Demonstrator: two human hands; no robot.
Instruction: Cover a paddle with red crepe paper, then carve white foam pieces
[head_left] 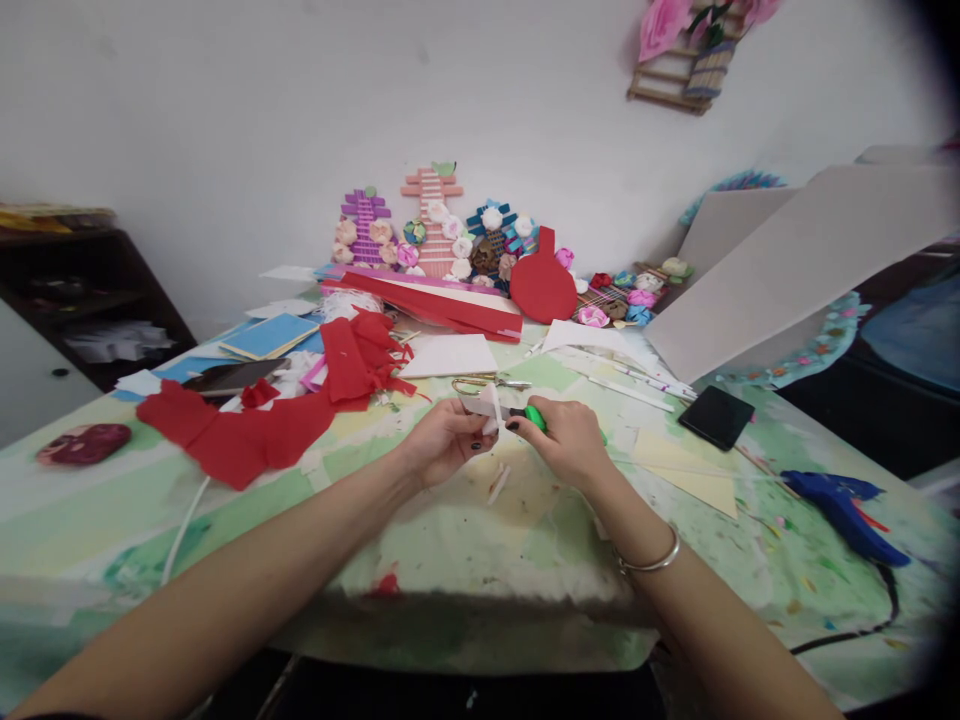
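Over the middle of the table my left hand point(444, 440) pinches a small white piece point(495, 412), perhaps foam or board. My right hand point(568, 440) is wrapped round the green handle of a knife point(535, 416). Its grey blade points left and lies against the white piece, near my left fingertips. Whether the blade has gone into the piece I cannot tell. Just behind lie scissors point(469, 384) with gold-coloured handles. Small white strips point(499, 482) rest on the tablecloth below my hands.
Red crepe paper point(247, 440) spreads at left, near a dark red case point(84, 444). A blue glue gun point(844, 510) with a cord and a black square point(716, 417) lie right. Paper-flower crafts point(435, 225) line the wall; large grey boards point(802, 250) lean at right.
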